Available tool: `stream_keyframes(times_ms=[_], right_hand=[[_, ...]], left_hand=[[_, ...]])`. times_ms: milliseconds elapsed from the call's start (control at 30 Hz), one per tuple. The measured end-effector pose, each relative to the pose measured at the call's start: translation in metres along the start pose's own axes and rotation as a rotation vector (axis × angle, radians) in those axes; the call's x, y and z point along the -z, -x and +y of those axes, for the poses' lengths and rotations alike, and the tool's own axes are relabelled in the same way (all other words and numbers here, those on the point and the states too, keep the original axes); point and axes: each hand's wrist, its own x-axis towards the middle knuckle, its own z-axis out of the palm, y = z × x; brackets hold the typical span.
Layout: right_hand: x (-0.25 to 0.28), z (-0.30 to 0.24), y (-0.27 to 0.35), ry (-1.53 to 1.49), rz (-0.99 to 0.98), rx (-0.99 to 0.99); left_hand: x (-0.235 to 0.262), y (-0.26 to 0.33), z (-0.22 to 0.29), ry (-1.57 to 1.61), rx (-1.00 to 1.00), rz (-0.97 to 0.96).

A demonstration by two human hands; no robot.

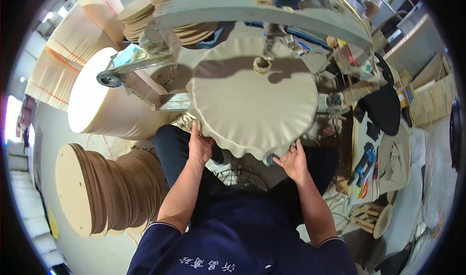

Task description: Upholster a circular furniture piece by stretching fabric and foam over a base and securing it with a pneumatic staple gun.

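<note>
Cluttered workshop, concrete floor (53, 129), stacks of round boards all around, person seated in a dark blue top, forearms coming up from the lower edge. Left hand (200, 146) is curled on the near-left rim of a large round cream fabric-covered disc (252, 100), fingers up against the wavy edge, gripping it. Right hand (292, 161) sits at the near-right rim of the same disc, fingers partly bent, thumb and fingertips pinching the edge fabric; a small dark round part (268, 161) shows just left of that hand, cannot tell if it is held. Disc lies flat between and beyond both hands, over the person's knees, its scalloped border hanging toward the lap. Left of the left hand, a leaning stack of round wooden boards (104, 190) stands on edge. Right of the right hand, blue-handled pliers (363, 164) lie on a low table. Beyond the left hand, a big cream roll (102, 102). Past the disc, a grey-green machine arm (257, 10) spans across, with a tape ring (262, 65) hanging under it.
</note>
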Motion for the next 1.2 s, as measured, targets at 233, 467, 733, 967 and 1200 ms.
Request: stream_keyframes(times_ms=[233,467,733,967,1200], right_hand=[[0.008,0.010,-0.001,-0.046,-0.007,-0.060],[0.050,0.014,-0.018,-0.135,-0.055,0.048],[0.025,0.012,-0.027,-0.209,0.084,0.091],[0.135,0.002,-0.058,0.325,-0.398,0.514],[0.133,-0.089,-0.074,0.672,0.574,0.629]], left_hand=[[-0.008,0.016,0.002,0.005,0.036,-0.029],[0.004,0.007,-0.020,-0.013,0.055,-0.062],[0.013,0.013,-0.015,-0.076,0.031,-0.092],[0.007,-0.009,-0.054,-0.072,0.021,-0.042],[0.027,0.002,-0.034,-0.445,0.004,0.130]])
